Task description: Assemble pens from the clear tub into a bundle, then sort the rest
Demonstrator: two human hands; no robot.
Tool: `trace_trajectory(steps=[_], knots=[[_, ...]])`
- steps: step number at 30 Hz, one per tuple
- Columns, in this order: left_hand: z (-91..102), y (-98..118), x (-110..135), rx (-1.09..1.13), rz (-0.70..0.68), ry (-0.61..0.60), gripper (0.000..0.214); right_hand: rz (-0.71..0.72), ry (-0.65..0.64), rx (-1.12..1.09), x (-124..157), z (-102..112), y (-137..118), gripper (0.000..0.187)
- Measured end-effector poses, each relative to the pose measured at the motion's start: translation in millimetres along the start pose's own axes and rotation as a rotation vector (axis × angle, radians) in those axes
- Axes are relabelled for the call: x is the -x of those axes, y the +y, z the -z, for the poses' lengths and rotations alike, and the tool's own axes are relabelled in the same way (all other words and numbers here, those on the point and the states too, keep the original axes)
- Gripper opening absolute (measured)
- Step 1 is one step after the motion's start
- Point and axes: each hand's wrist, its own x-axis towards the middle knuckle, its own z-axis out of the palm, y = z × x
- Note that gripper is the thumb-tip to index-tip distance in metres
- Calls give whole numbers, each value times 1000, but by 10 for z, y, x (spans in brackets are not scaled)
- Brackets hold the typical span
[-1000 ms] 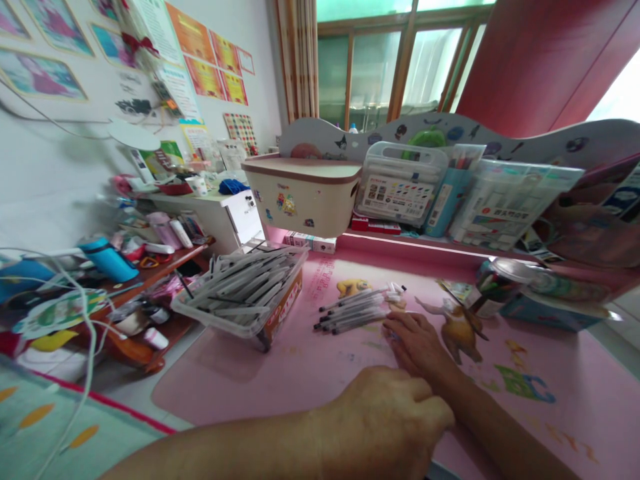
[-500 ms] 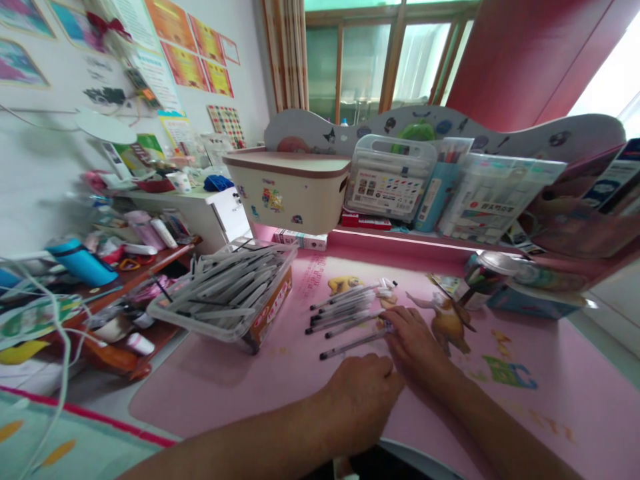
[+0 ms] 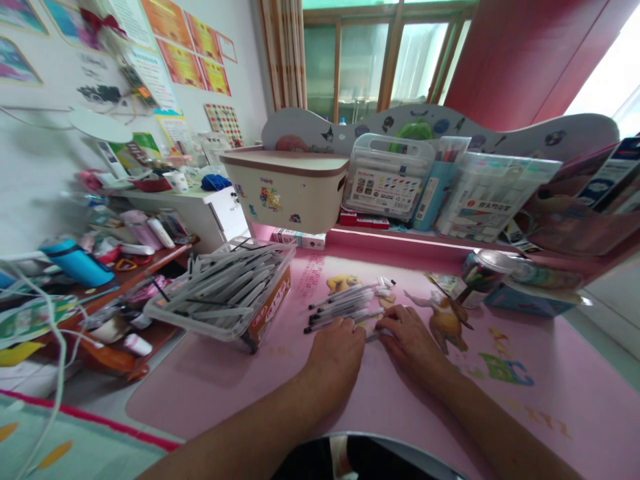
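While both forearms reach in from the near edge of the pink desk mat (image 3: 210, 373), the left hand (image 3: 336, 352) lies palm down with its fingers loosely together, the tips on the near end of a loose row of pens (image 3: 345, 303). Just to its right, the right hand (image 3: 411, 339) rests flat too, its fingers bent, and seems to be pinching one pen (image 3: 373, 335) low against the mat, though the grip itself is mostly hidden.

The pens lie side by side at the middle of the mat, tips pointing left, caps toward the far right. They look light, stiff and smooth, so they would probably roll or scatter under a sideways push; a pinch at mid-barrel, or a flat palm over the whole row, seems the steadiest hold.

Farther left, a clear plastic tray (image 3: 165, 308) heaped with more pens sits tilted on a printed box. To the right stands a round tin (image 3: 481, 270). On the far shelf sit a cream storage bin (image 3: 287, 190) and a marker case (image 3: 387, 180).
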Motion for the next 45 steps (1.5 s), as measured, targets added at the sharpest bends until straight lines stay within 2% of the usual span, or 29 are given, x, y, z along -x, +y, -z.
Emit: trace_trajectory(steps=[4,9,11,14,16,17,20,22,25,27,30,33,41,45], knots=[[3,5,4,44,-29,26,19,4,-10,-1,19,34,-21,20],[-2,16,-37,58,-113,100,14,0,-49,-22,65,47,-219,14],[5,27,-30,78,-142,197,13,-37,-71,-72,79,46,-296,13],[46,60,30,209,-107,471,15,-157,-74,-208,102,67,-298,14],[73,93,79,390,-75,612,11,-253,-4,-360,128,84,-222,21],[77,110,97,515,-49,619,9,-310,68,-432,143,88,-176,25],[41,155,97,956,85,452,27,-410,129,-541,173,82,-87,33],[-13,171,55,1196,165,345,35,-383,58,-591,166,85,-108,35],[-92,176,-28,1378,184,295,20,-290,-128,-728,118,145,-223,38],[-128,174,-77,1428,183,271,21,-258,-197,-779,83,213,-296,37],[-168,169,-135,1446,186,255,19,-292,-151,-753,60,287,-345,35],[-215,167,-180,1452,194,263,20,-342,-85,-738,65,263,-335,36],[-275,164,-211,1557,210,248,22,-525,-208,-1174,78,53,-280,47],[-238,176,-196,1605,219,243,21,-596,-263,-1247,78,47,-275,56]])
